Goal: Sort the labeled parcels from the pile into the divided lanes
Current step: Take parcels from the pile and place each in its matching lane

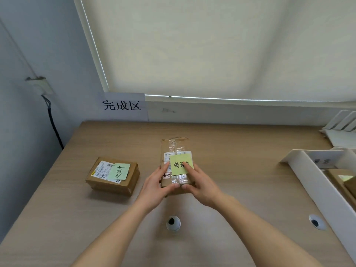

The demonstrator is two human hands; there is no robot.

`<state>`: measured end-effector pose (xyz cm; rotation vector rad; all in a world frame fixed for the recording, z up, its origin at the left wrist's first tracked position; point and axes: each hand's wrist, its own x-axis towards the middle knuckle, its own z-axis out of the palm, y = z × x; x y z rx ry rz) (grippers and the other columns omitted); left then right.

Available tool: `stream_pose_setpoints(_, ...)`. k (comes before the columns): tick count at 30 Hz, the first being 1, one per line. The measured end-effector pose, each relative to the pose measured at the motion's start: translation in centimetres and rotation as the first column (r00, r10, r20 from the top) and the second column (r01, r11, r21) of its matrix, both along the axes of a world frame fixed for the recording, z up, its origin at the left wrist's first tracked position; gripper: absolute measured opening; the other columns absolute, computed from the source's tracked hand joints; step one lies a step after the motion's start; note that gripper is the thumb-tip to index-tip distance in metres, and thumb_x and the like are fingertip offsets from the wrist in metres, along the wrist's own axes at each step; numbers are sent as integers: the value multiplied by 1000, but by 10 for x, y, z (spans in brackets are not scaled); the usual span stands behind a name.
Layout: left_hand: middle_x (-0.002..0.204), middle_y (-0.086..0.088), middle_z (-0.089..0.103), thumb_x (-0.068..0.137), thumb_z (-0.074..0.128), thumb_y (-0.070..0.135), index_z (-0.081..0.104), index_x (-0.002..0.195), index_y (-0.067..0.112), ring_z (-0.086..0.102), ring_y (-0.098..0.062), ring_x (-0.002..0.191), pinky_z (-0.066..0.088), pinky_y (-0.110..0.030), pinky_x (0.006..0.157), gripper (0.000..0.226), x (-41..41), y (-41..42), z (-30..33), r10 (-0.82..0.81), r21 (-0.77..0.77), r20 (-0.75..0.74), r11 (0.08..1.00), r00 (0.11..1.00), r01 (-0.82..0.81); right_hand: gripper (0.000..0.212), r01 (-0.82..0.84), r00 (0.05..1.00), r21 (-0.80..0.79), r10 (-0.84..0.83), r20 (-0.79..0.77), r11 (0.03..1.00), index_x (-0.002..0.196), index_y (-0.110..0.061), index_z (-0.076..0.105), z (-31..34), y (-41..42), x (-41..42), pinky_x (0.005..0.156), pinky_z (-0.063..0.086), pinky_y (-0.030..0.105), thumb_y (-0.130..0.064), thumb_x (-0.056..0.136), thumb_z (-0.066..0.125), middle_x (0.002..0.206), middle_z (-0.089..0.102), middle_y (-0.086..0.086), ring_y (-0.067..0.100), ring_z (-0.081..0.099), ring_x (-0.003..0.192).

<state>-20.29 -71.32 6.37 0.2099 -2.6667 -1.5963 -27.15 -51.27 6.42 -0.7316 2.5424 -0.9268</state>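
A brown cardboard parcel (170,149) with clear tape and a green sticky note lies in the middle of the wooden table (240,170). My left hand (157,186) holds its near left corner, thumb along the front edge. My right hand (201,185) grips the near right side, with the index finger pressing on the green note. A second cardboard parcel (113,177) with a shipping label and a green note sits to the left, apart from both hands. White divider lanes (316,178) stand at the right edge, with a parcel (344,180) inside one lane.
A paper sign (122,106) with black characters hangs on the wall behind the table. Two cable grommets (173,222) (316,222) are set into the near part of the tabletop. White trays (344,122) stand at the back right. A black cable (53,122) hangs down the left wall.
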Motion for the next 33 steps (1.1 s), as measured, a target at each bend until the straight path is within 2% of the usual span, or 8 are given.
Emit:
stream_pose_setpoints(6, 135, 19, 49, 86, 76, 37, 37, 151, 31, 48, -1, 120, 31, 5, 84, 76, 29, 21, 109, -30, -81, -104, 996, 994, 21, 76, -3, 992, -17, 1, -129, 1000, 161, -28, 24, 120, 22, 32, 115, 37, 37, -31, 97, 64, 167, 16, -16, 15, 36, 144)
stream_pose_setpoints(9, 140, 19, 44, 86, 75, 38, 37, 151, 28, 44, 1, 123, 27, 8, 85, 76, 53, 31, 167, -60, -105, -178, 994, 982, 42, 75, 17, 981, -29, -23, -192, 999, 161, -27, 24, 180, 32, 61, 114, 39, 39, -31, 97, 64, 167, 16, -16, 18, 39, 143)
stream_pose_setpoints(16, 136, 20, 47, 81, 76, 48, 41, 149, 28, 50, 1, 120, 33, 2, 90, 79, 138, 57, 280, -163, -79, -289, 986, 943, 146, 75, 116, 956, -68, -130, -263, 991, 160, -24, 26, 294, 62, 164, 112, 42, 40, -32, 96, 64, 165, 23, -13, 18, 45, 140)
stream_pose_setpoints(18, 133, 20, 50, 70, 70, 63, 42, 148, 28, 54, -1, 119, 40, -7, 95, 90, 164, 67, 301, -211, -70, -310, 978, 927, 199, 74, 154, 945, -65, -166, -282, 986, 160, -23, 26, 318, 74, 200, 111, 42, 36, -30, 97, 64, 164, 25, -13, 17, 47, 137)
stream_pose_setpoints(22, 133, 16, 55, 63, 67, 69, 44, 148, 27, 57, -3, 117, 46, -22, 101, 97, 209, 94, 333, -266, -59, -351, 963, 898, 262, 73, 234, 917, -38, -233, -325, 972, 160, -23, 27, 360, 104, 267, 103, 41, 26, -28, 98, 65, 164, 26, -12, 17, 52, 128)
stream_pose_setpoints(27, 127, 20, 50, 86, 77, 26, 45, 147, 22, 52, 5, 111, 34, 5, 82, 69, 256, 149, 365, -361, -66, -397, 928, 844, 366, 75, 359, 855, -11, -333, -397, 933, 161, -27, 24, 399, 157, 343, 115, 36, 37, -38, 98, 63, 164, 28, -12, 16, 39, 143)
stream_pose_setpoints(31, 125, 20, 51, 86, 77, 23, 45, 147, 22, 50, 19, 102, 39, 2, 81, 69, 286, 199, 380, -444, -50, -419, 882, 792, 468, 75, 450, 810, 33, -393, -436, 892, 161, -26, 22, 420, 203, 398, 118, 33, 40, -37, 99, 62, 165, 28, -5, 21, 36, 146)
stream_pose_setpoints(33, 130, 19, 52, 85, 78, 25, 45, 147, 23, 54, 11, 111, 44, -7, 93, 71, 301, 226, 387, -478, -28, -416, 857, 773, 514, 75, 499, 783, 28, -437, -442, 866, 161, -28, 21, 426, 226, 423, 119, 33, 42, -37, 99, 62, 165, 28, -3, 22, 35, 147)
